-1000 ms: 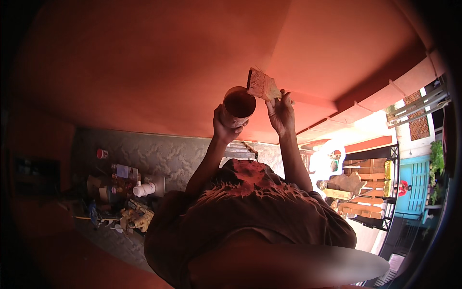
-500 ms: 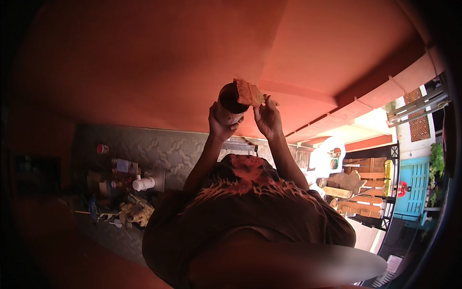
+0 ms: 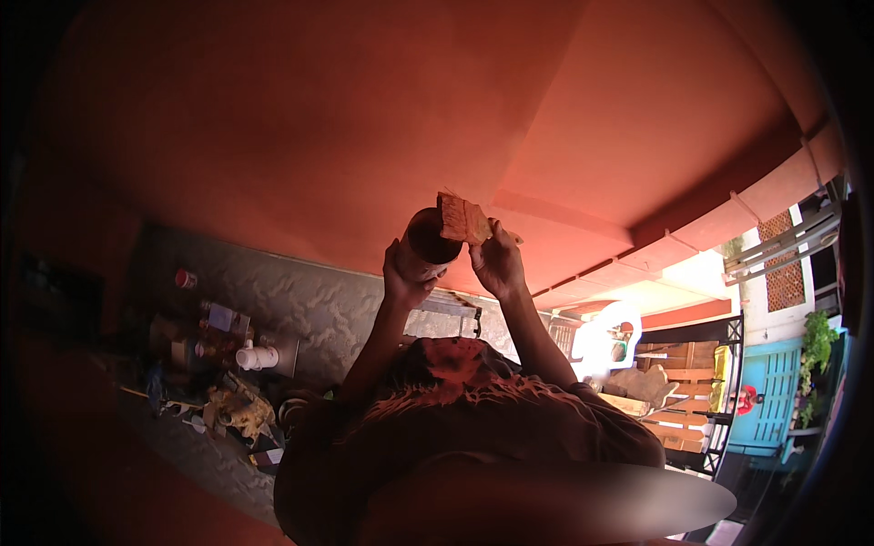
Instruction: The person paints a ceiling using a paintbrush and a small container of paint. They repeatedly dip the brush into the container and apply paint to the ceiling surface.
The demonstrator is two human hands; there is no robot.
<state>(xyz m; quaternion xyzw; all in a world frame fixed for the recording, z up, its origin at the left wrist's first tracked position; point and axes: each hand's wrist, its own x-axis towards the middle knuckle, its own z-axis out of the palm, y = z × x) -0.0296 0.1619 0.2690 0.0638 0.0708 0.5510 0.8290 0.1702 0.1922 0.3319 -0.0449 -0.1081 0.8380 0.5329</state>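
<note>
Left hand (image 3: 409, 284): fingers curled round can (image 3: 419, 266). Right hand (image 3: 500, 262): fingers closed on handle of brush (image 3: 463, 221), bristles at can's right rim, contact unclear. Wall (image 3: 319, 136) reads red throughout on my feed; coats done or left, I can't tell.

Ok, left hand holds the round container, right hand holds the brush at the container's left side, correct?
Not quite: the head view shows the brush at the right side of the round container. The left hand does hold the round container, the right hand the brush.
</note>
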